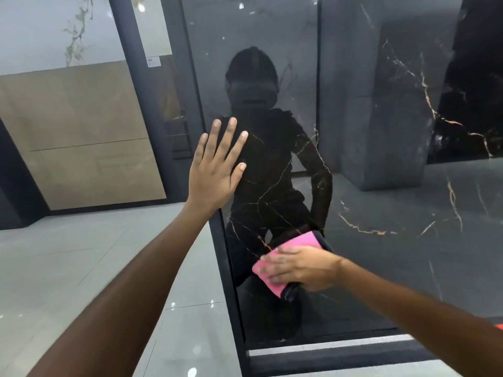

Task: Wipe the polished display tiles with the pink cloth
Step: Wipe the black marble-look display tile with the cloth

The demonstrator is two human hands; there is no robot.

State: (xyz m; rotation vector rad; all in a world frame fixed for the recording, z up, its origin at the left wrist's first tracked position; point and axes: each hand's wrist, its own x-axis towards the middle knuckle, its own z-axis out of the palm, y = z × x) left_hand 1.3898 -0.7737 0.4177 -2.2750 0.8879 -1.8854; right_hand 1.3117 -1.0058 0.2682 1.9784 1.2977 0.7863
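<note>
The pink cloth (285, 261), a folded soft rectangle, lies at 5 o'clock on the glossy black gold-veined tile (272, 172), long axis running 1 to 7 o'clock. The right hand (302, 268) presses it flat, fingers nearly straight and pointing to 9 o'clock. The left hand (215, 170), at 10 o'clock, rests spread flat on the tile's left edge.

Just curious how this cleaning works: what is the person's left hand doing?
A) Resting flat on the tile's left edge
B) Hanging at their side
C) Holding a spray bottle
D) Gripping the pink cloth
A: the left hand lies open, fingers spread, against the glossy black gold-veined tile.
</note>
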